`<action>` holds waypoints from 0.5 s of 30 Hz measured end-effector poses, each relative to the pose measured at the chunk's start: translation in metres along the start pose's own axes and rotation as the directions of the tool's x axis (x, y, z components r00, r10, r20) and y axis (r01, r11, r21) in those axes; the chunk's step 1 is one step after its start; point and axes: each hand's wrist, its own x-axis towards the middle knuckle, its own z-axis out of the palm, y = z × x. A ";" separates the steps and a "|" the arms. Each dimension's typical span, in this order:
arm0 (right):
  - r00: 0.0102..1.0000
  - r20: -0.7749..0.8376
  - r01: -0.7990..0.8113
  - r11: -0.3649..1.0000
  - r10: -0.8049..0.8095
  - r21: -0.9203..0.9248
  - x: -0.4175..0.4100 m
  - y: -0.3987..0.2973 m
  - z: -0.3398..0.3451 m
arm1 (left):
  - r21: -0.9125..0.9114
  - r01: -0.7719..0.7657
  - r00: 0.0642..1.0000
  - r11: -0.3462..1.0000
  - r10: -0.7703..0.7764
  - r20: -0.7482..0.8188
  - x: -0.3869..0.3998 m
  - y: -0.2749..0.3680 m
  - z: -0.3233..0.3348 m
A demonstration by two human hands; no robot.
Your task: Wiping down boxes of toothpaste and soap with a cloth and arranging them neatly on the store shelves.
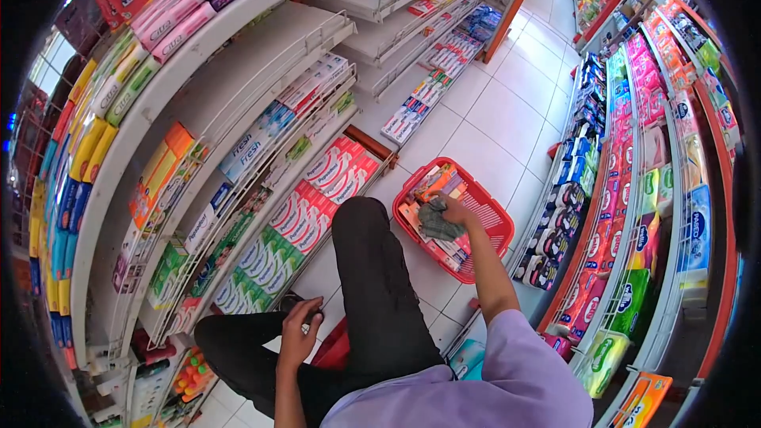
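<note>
A crumpled grey-green cloth (439, 218) is gripped in my right hand (456, 210), above the red plastic basket (494, 214) on the floor. Inside the basket lie several small boxes (447, 181), some orange, partly hidden by the cloth and my hand. My left hand (301, 330) hangs near my bent left knee with its fingers loosely curled apart, and I see nothing in it. Close to that hand, the lowest shelf on the left carries rows of green-and-white (266, 261) and red-and-white (324, 190) Pepsodent toothpaste boxes.
Metal shelving (238, 89) rises on the left, with wire rails, bare stretches, and soap packs (184, 30) along its top. Packs of tissues (636, 297) and pads line the right shelves. White floor tiles (493, 107) run between them. Something red (333, 348) is partly hidden beneath me.
</note>
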 end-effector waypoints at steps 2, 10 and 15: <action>0.996 -0.041 0.077 0.994 -0.075 0.073 0.029 -0.003 0.007 | -0.051 0.050 0.999 0.997 -0.050 -0.001 -0.003 -0.008 0.000; 0.991 -0.096 -0.116 0.965 0.096 -0.236 0.097 0.018 0.038 | -0.068 0.081 0.997 0.994 -0.079 0.023 0.000 -0.018 0.001; 0.945 -0.308 -0.046 0.979 0.107 0.199 0.073 0.029 0.031 | -0.092 0.092 0.996 0.991 -0.092 0.013 0.000 -0.005 -0.004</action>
